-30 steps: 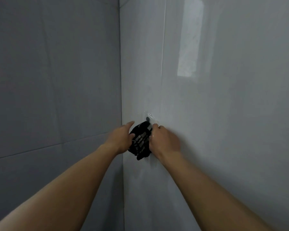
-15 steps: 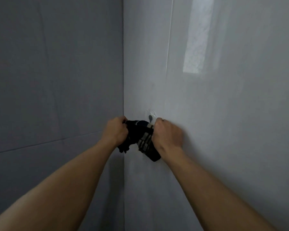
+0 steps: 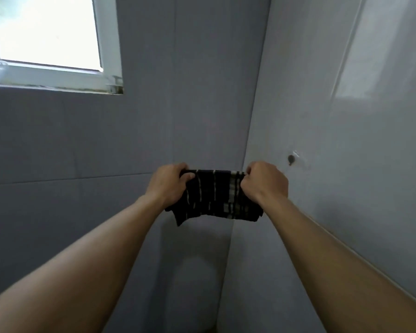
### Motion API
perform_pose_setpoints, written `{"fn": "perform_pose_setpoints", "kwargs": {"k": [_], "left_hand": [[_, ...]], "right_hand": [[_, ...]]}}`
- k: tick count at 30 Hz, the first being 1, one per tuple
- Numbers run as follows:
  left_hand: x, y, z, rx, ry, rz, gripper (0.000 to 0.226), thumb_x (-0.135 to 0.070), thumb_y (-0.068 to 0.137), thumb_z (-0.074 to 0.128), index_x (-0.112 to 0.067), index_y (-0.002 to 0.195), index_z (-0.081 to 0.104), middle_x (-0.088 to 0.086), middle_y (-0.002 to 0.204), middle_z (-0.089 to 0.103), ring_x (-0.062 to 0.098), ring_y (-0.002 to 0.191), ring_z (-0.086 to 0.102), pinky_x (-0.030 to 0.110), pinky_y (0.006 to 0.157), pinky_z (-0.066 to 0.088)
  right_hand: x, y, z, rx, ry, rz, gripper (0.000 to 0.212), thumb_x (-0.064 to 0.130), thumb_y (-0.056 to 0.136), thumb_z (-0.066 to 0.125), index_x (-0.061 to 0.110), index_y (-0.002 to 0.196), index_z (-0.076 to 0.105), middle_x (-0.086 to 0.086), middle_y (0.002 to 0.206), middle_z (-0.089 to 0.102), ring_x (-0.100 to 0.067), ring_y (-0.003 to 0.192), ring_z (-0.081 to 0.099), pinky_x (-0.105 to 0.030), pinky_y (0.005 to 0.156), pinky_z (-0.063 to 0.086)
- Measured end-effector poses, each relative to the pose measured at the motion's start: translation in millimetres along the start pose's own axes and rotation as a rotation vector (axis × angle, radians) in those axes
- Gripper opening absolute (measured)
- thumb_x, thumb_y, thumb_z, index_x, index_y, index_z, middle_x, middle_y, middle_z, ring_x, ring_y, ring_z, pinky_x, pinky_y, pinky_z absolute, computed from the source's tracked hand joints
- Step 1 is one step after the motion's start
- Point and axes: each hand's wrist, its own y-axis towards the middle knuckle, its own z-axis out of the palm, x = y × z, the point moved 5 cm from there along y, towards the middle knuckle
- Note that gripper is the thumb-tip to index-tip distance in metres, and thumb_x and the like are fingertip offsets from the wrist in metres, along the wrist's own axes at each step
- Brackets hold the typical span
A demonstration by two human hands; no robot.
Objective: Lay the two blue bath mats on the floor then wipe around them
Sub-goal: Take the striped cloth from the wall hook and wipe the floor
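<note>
From the head view, both bare arms reach forward into the corner of a grey tiled room. The left hand [image 3: 169,182] is closed around the upper left edge of a dark cloth [image 3: 214,195] marked with pale broken stripes, and the right hand [image 3: 265,182] is closed around its upper right edge, so the cloth is stretched flat between them at about chest height, in the air and clear of the walls. Its lower edge hangs loose, with one corner drooping lower on the left.

Behind the cloth runs the vertical corner seam [image 3: 251,140] where the two tiled walls meet. On the right wall, just above and beside the right hand, sits a small dark hook [image 3: 291,159] on a clear mount. A window [image 3: 43,32] with a white frame fills the upper left, bright with daylight, and a pale object stands at its left edge on the sill.

The two blue bath mats are not visible in this view, nor is the floor.
</note>
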Motion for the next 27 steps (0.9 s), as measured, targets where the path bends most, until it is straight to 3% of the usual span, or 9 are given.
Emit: {"fn": "perform_pose_setpoints", "kwargs": {"k": [9,16,21,24,27], "left_hand": [[140,-62,-91,-0.082,-0.010,-0.223,0.017,-0.038,0.092,0.064,-0.025,0.081,0.066,-0.007,0.075,0.066,0.016,0.074,0.062,0.034,0.068,0.050],[233,-83,-131,-0.115,0.000,-0.371,0.015,-0.039,0.090,0.067,-0.031,0.077,0.066,-0.008,0.076,0.067,0.016,0.076,0.063,0.028,0.062,0.041],[291,-96,-137,-0.136,-0.010,-0.482,0.015,-0.034,0.092,0.066,-0.027,0.079,0.067,-0.001,0.079,0.067,0.019,0.077,0.062,0.027,0.061,0.039],[329,-99,-132,-0.135,-0.051,-0.541,0.016,-0.030,0.094,0.065,-0.021,0.082,0.069,0.000,0.078,0.067,0.015,0.071,0.062,0.025,0.056,0.042],[369,-103,-119,-0.117,-0.060,-0.601,0.014,-0.033,0.093,0.064,-0.022,0.084,0.068,0.002,0.081,0.070,0.023,0.078,0.066,0.034,0.068,0.051]], "right_hand": [[138,-37,75,0.161,0.175,-0.106,0.019,0.013,0.081,0.053,0.012,0.062,0.056,-0.003,0.065,0.056,-0.031,0.069,0.057,-0.029,0.057,0.040],[229,-40,131,0.242,0.215,-0.237,0.016,0.015,0.081,0.054,0.011,0.068,0.061,-0.005,0.074,0.058,-0.034,0.084,0.059,-0.032,0.064,0.045],[275,-38,186,0.354,0.260,-0.306,0.022,0.019,0.082,0.052,0.012,0.061,0.052,-0.012,0.076,0.066,-0.037,0.076,0.062,-0.031,0.060,0.043],[297,-37,225,0.425,0.269,-0.360,0.018,0.021,0.087,0.051,0.013,0.072,0.059,-0.013,0.083,0.068,-0.037,0.081,0.065,-0.031,0.061,0.044],[314,-37,267,0.454,0.311,-0.409,0.015,0.021,0.089,0.050,0.015,0.087,0.063,-0.014,0.095,0.070,-0.037,0.090,0.064,-0.033,0.066,0.045]]}}
